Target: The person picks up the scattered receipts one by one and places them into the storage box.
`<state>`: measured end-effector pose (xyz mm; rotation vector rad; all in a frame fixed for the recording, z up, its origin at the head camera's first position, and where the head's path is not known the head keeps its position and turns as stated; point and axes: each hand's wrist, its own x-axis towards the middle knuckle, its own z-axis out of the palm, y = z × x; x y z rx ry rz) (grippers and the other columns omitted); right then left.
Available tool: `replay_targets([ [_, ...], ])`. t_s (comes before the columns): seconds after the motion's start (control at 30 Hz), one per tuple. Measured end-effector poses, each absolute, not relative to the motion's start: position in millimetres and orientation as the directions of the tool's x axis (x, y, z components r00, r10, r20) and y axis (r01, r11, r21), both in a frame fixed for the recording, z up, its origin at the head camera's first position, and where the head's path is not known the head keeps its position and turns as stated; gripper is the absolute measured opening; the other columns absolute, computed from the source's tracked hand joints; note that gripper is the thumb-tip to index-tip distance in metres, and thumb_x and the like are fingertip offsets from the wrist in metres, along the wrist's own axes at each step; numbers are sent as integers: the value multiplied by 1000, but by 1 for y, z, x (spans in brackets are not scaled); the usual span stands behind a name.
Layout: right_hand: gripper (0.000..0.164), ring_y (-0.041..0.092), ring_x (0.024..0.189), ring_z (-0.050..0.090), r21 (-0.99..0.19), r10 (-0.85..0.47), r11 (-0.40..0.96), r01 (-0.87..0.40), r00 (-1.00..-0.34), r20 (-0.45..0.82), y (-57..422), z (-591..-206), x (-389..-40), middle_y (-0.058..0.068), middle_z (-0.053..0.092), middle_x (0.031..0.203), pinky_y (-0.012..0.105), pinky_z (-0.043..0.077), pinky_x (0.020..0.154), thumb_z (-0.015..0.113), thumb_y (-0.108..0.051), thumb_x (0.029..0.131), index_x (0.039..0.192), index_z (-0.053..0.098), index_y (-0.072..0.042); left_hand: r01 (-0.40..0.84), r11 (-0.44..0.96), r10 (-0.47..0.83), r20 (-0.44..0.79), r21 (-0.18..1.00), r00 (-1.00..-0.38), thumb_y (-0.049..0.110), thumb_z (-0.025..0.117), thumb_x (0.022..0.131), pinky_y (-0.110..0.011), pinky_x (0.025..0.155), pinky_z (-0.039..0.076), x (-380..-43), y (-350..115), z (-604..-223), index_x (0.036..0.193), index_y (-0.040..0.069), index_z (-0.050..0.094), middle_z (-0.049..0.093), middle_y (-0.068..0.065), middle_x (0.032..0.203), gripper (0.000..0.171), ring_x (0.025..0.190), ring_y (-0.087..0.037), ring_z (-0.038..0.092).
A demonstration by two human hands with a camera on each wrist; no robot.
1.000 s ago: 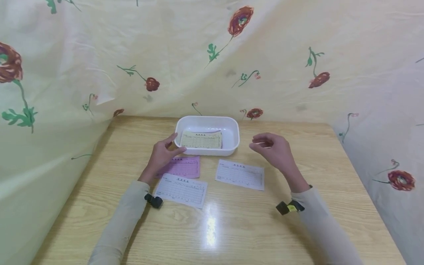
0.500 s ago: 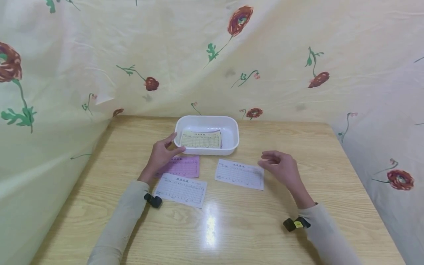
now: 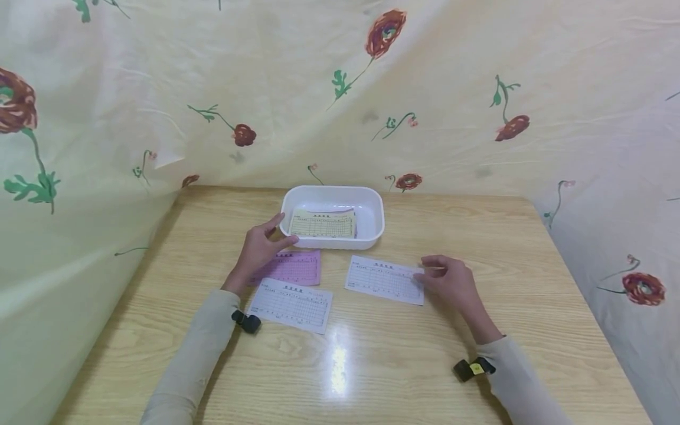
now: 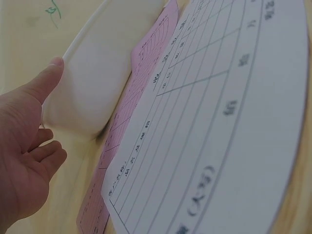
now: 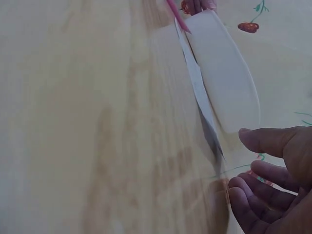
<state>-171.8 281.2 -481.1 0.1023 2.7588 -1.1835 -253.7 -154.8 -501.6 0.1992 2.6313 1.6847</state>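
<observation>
A white plastic tray (image 3: 372, 236) stands near the table's back edge. Inside it, toward its left side, lies a pale yellow form slip (image 3: 322, 225) over other paper. My left hand (image 3: 260, 245) holds the tray's front left corner between thumb and fingers; in the left wrist view the thumb touches the white wall (image 4: 92, 73). At the right edge of a white form slip (image 3: 378, 278) is my right hand (image 3: 448, 283), thumb over the edge. In the right wrist view, a gap shows between that thumb (image 5: 268, 140) and the fingers, and the slip (image 5: 197, 87) is seen nearly edge-on.
A pink form slip (image 3: 297, 268) lies in front of the tray, partly under the left hand. Another white form slip (image 3: 292, 305) overlaps its front edge. The wooden table (image 3: 404, 366) ends at a flowered cloth (image 3: 297, 88) behind and at the sides.
My right hand has come down and toward me from beside the tray to the right-hand white slip's edge. The left hand, the tray and the slips have stayed put.
</observation>
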Motion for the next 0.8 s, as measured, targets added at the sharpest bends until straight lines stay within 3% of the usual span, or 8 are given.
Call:
replay_targets([
  [0.57,41,27,96,68,-657,-8,748,89,-990,-143,280,-488,-174,17,72,116,34,56,78,81,-14,87,125,69,-3,94,423,113,50,901,-992,54,83,80,-46,121,36,-253,-155,-501,154,12,43,36,-6,162,93,150,-30,35],
  [0.8,34,23,88,64,-646,-33,761,61,-991,-132,281,-492,-176,13,71,101,30,53,73,79,-11,88,120,71,-3,97,417,113,54,904,-992,53,84,80,-47,121,35,-254,-156,-501,154,13,44,38,-9,161,93,149,-32,36],
])
